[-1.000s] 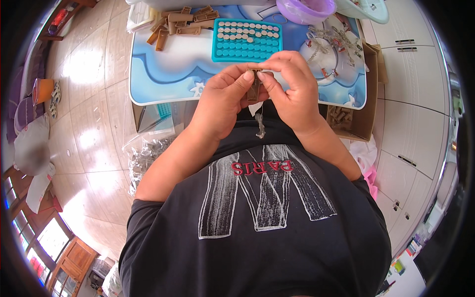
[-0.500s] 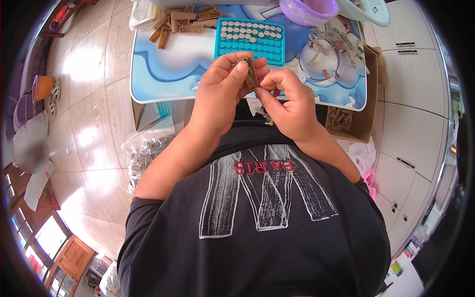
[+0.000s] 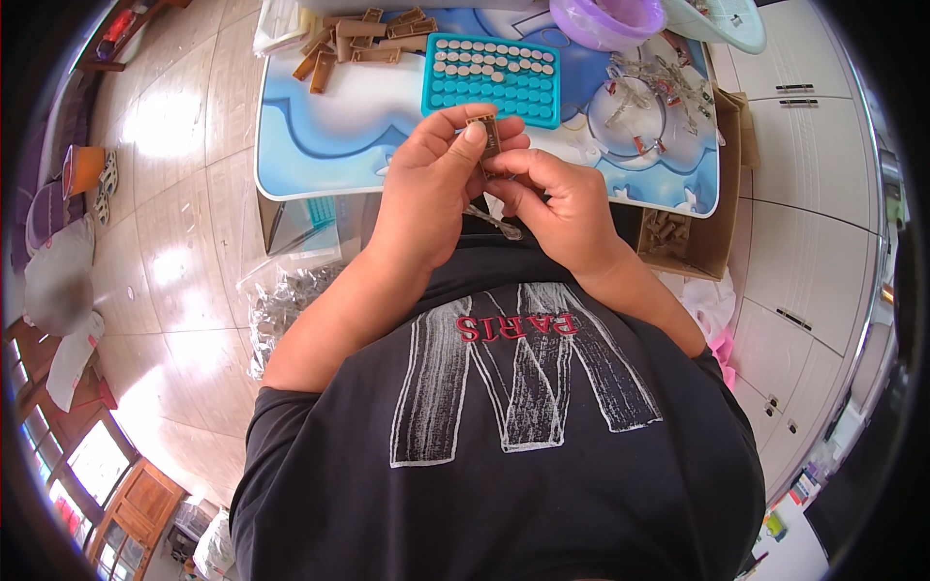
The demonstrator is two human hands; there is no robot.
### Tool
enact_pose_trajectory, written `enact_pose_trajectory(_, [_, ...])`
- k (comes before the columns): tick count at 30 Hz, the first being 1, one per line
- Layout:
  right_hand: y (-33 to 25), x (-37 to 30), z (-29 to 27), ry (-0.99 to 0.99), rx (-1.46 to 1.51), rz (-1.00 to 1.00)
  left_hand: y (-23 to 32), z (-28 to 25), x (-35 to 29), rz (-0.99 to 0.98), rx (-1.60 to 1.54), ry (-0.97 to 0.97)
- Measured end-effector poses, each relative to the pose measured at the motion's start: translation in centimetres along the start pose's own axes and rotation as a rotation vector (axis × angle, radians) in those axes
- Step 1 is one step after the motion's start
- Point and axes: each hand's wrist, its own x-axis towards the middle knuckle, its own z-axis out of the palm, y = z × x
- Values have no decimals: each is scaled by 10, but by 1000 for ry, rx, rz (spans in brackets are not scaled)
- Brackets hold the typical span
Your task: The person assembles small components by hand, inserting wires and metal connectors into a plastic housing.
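Note:
A small brown plastic casing (image 3: 489,137), its hollow inner side facing up, is gripped in my left hand (image 3: 436,160) over the near edge of the table. The left thumb presses on its upper left part. My right hand (image 3: 562,198) is closed at the casing's lower end, thumb and forefinger pinched on it; any small part between those fingertips is hidden. Below the hands, a thin clear and greyish strand (image 3: 499,225) hangs close to the black shirt. Just beyond the hands lies a turquoise tray (image 3: 494,114) with rows of round white pieces in part of it.
More brown casings (image 3: 373,41) are heaped at the table's far left. On the right lie a clear round dish (image 3: 625,121) and tangled wired parts (image 3: 668,82). A purple basin (image 3: 610,24) stands at the back. Beside the table are a cardboard box (image 3: 678,242) and a bag of silvery parts (image 3: 291,300).
My right hand has moved slightly left and closer to the casing's lower end, now covering it. The strand below has shifted left and shows more. My left hand has barely moved.

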Motion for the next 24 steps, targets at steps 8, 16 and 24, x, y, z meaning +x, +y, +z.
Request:
enact_pose_trajectory(8, [7, 3, -1, 9, -110, -248, 1, -2, 0, -51, -39, 3])
enact_pose_trajectory(16, [4, 4, -8, 78, -87, -196, -7, -5, 0, -47, -30, -12])
enact_pose_trajectory(24, [15, 22, -10, 82, -54, -8, -1, -9, -2, -127, 113, -46])
